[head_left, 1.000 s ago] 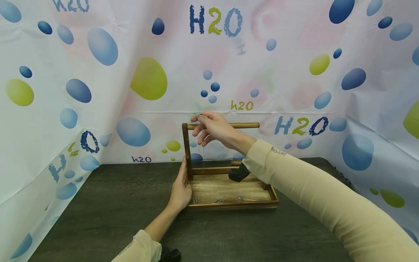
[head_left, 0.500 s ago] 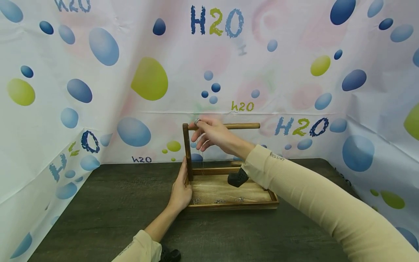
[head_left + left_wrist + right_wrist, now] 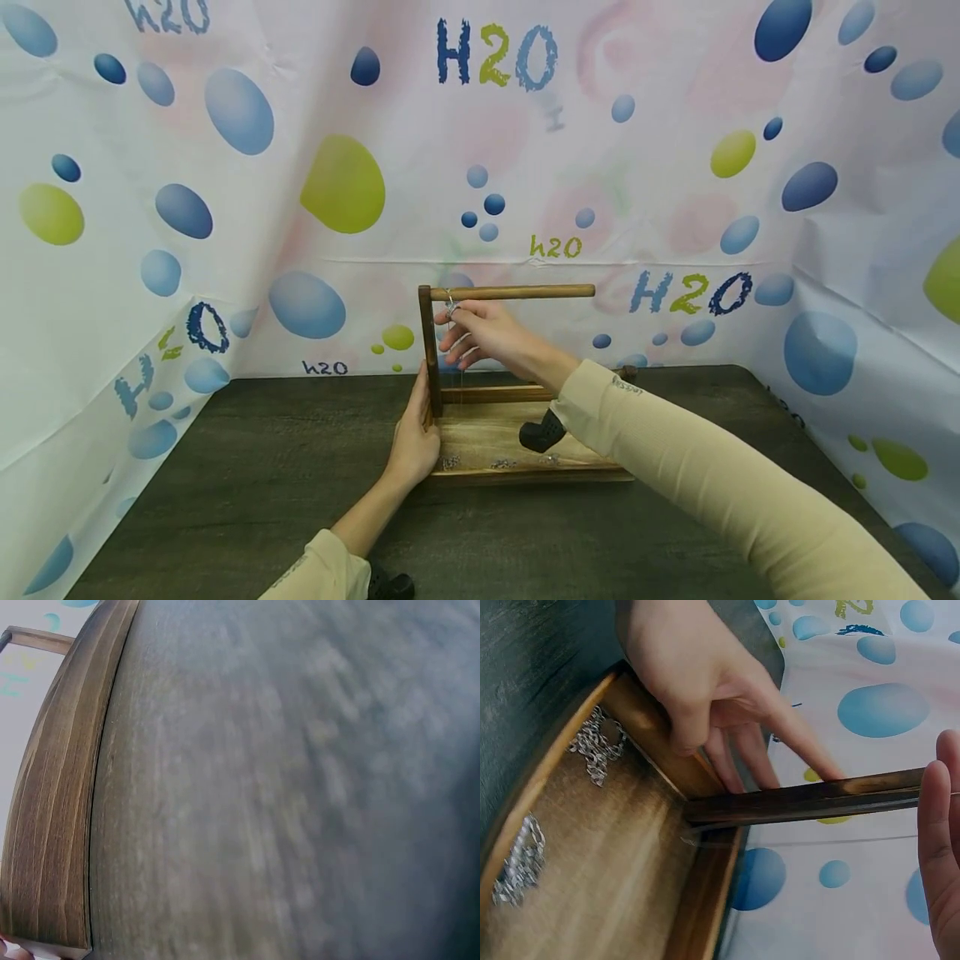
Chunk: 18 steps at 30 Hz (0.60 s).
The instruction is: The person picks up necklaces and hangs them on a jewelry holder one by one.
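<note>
A wooden jewelry stand has a tray (image 3: pixel 487 429), an upright post (image 3: pixel 427 350) at its left and a bar (image 3: pixel 525 292) across the top. My left hand (image 3: pixel 412 437) holds its left end, thumb over the tray's end wall and forefinger along the post, as the right wrist view shows. Just under the bar's left end, my right hand (image 3: pixel 487 333) pinches a thin silver chain necklace (image 3: pixel 451 310) between thumb and forefinger. A bit of it shows at the bar, and a fine strand hangs below the fingers. The left wrist view catches mostly the post's side (image 3: pixel 56 802).
Several small silver chains lie in heaps along the tray's front, with one heap (image 3: pixel 596 746) near the left end wall. The dark wooden table (image 3: pixel 262 467) surrounds the stand. A printed white backdrop (image 3: pixel 637 192) rises behind it. Black wrist cameras show at both sleeves.
My right hand has come down from above the bar's left end to just under it, chain still pinched. The left hand stays in place on the stand.
</note>
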Motion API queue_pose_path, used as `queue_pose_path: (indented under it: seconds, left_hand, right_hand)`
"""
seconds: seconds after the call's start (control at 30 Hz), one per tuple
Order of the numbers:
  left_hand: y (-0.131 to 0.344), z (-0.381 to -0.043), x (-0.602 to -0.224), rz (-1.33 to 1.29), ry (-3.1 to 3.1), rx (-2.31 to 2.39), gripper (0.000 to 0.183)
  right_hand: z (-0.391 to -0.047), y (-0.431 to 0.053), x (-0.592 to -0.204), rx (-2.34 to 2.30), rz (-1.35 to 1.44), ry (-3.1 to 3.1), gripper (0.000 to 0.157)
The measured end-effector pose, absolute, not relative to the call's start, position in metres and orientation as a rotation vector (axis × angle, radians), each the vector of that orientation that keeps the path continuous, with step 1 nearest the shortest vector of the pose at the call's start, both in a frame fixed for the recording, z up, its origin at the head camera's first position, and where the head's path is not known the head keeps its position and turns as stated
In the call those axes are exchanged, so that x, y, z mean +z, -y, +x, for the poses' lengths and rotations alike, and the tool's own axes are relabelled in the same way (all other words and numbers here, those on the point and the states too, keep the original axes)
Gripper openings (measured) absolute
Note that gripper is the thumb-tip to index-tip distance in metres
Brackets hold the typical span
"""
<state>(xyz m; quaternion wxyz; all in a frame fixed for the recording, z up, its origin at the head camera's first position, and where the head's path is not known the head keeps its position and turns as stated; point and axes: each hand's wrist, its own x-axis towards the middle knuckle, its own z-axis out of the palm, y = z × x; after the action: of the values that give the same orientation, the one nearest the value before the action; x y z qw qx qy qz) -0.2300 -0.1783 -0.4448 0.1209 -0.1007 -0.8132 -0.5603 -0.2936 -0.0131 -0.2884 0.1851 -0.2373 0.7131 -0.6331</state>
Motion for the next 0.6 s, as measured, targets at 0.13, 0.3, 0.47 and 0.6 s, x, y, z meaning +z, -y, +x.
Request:
queue_pose_path:
  seconds: [0.13,0.3,0.47,0.6]
  left_hand:
    - [0.178,-0.23,-0.445,-0.298,2.366,-1.636,0.097]
    - [0.178,-0.229,-0.445,-0.291,2.376,-1.64,0.098]
    - [0.178,-0.229,-0.445,-0.286,2.377,-1.65,0.099]
    - [0.177,-0.228,-0.444,-0.28,2.375,-1.646,0.1]
  right_hand:
    - [-0.293,0.013,-0.304,-1.806,-0.667,-1.983,0.036]
    - [-0.29,0.013,-0.321,-1.845,-0.639,-1.975,0.029]
    - [-0.287,0.015,-0.34,-1.843,-0.589,-2.024,0.022]
    - [-0.283,0.015,-0.357,-1.791,-0.58,-2.071,0.024]
